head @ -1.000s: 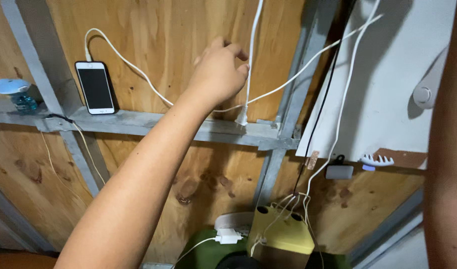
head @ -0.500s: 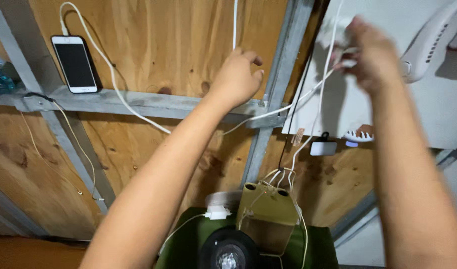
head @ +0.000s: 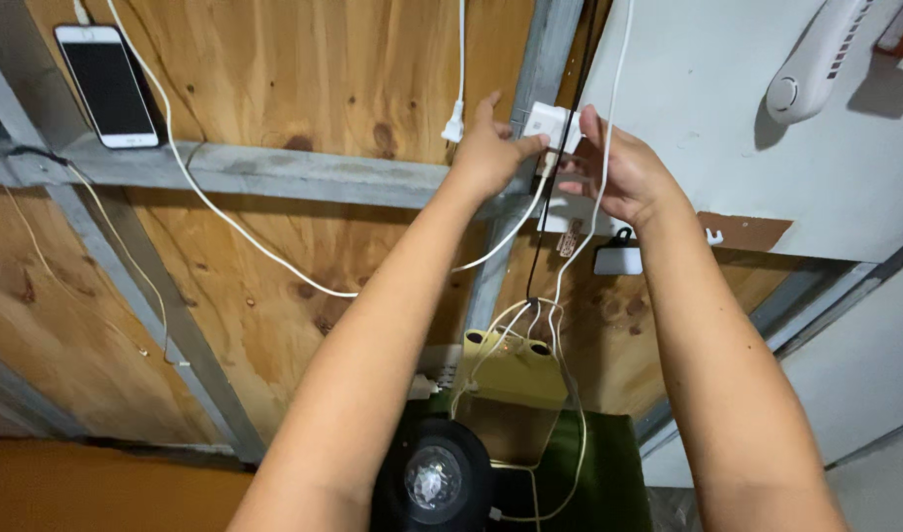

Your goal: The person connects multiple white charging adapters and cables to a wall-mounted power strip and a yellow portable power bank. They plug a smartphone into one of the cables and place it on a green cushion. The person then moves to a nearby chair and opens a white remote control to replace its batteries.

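white plug adapter (head: 550, 125) pinched between fingers of my left hand (head: 496, 148) and right hand (head: 619, 172), raised against the wall stud (head: 530, 59); loose plug (head: 452, 128) hangs unconnected at left.

Both hands (head: 560, 153) raised, fingertips seemingly pinched together.

Hands: two, left (head: 491, 148) and right (head: 619, 172)
Phones: one (head: 107, 87)
White chargers: one (head: 552, 126)
Hanging plugs: one (head: 453, 128)
Yellow boxes: one (head: 511, 369)
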